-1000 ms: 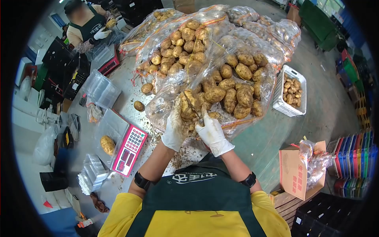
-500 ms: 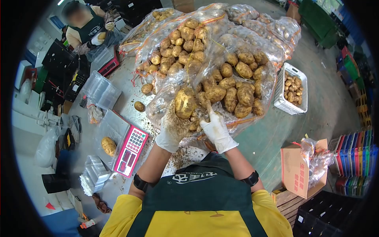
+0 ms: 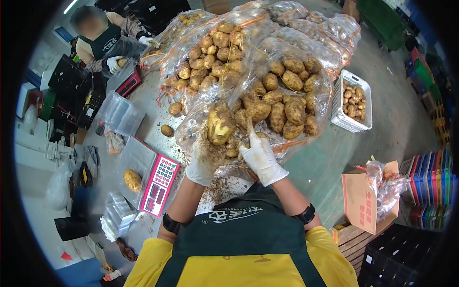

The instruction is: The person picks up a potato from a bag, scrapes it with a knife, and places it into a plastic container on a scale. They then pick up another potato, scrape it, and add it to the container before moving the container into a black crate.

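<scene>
My left hand point(image 3: 205, 158), in a dirty white glove, holds up a large potato point(image 3: 219, 125) just outside the torn front of a clear plastic sack point(image 3: 191, 131) full of potatoes. My right hand point(image 3: 259, 159), also gloved, reaches into the sack's opening among the small potatoes at its front edge; what its fingers grip is hidden. Both hands are side by side above the soil-strewn table edge.
A red-faced scale point(image 3: 160, 184) with one potato point(image 3: 132, 180) on its pan stands to my left, with stacked clear trays point(image 3: 114, 217) below it. Loose potatoes point(image 3: 167, 130) lie on the table. A white crate point(image 3: 353, 101) sits right, a cardboard box point(image 3: 366, 201) lower right. Another person point(image 3: 103, 40) works far left.
My left hand has lifted a large potato out of the sack's opening and turned it. My right hand has stayed at the opening. The far person's hands have moved.
</scene>
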Demonstrator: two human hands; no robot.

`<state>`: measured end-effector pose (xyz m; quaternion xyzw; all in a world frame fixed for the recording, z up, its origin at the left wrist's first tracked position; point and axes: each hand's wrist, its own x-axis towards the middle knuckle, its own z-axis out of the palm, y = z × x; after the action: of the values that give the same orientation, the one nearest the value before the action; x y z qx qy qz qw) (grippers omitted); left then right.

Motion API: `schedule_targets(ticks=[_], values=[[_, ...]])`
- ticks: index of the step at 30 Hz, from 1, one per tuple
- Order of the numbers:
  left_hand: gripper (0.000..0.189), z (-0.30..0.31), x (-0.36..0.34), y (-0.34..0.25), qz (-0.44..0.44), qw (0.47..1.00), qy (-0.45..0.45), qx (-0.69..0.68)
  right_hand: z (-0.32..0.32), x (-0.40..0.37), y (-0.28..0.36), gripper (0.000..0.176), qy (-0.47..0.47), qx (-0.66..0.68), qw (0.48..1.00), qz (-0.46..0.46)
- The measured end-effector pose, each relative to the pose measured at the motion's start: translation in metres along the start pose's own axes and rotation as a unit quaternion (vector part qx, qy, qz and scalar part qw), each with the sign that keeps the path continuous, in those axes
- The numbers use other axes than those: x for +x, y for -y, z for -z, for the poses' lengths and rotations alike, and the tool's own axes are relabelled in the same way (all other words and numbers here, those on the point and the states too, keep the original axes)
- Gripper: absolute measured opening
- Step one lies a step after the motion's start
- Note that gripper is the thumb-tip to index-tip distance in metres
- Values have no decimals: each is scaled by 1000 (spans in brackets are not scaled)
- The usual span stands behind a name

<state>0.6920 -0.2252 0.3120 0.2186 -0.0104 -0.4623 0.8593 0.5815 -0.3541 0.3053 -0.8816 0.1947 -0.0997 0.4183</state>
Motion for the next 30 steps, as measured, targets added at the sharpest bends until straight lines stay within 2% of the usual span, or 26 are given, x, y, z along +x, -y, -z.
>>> schedule_targets(ticks=[3, 4, 6, 7, 10, 14, 15, 18, 20, 24, 30], values=[[46, -5, 1, 0, -41, 988, -135, 68, 4, -6, 18, 83, 45, -44, 998, -16], [45, -8, 0, 0, -49, 980, -172, 85, 0, -7, 16, 83, 35, -38, 998, 24], [45, -5, -3, 1, -47, 979, -162, 117, -7, -10, 14, 82, 13, -25, 994, 104], [45, -4, -4, 1, -47, 978, -156, 132, -4, -6, 16, 77, 21, 50, 998, 34], [45, -6, -7, 2, -51, 987, -96, 120, 14, -1, 15, 74, 16, 21, 1000, -8], [45, -3, -7, -2, -77, 973, -90, 200, 15, -11, 23, 74, 51, -8, 998, 41], [45, -2, -7, -2, -80, 967, -90, 224, 18, -11, 26, 71, 82, -6, 996, 32], [50, 8, -4, -5, -84, 957, -64, 270, 23, -1, 20, 65, 58, 105, 993, -20], [53, 11, -8, -4, -72, 954, -57, 285, 24, 7, 1, 60, 28, 104, 993, -51], [54, 6, -13, -7, -50, 956, -68, 280, 25, -3, 8, 63, -3, 42, 999, -10], [54, -1, -10, -7, -68, 948, -60, 304, 24, -7, 19, 74, 5, 35, 999, -22]])
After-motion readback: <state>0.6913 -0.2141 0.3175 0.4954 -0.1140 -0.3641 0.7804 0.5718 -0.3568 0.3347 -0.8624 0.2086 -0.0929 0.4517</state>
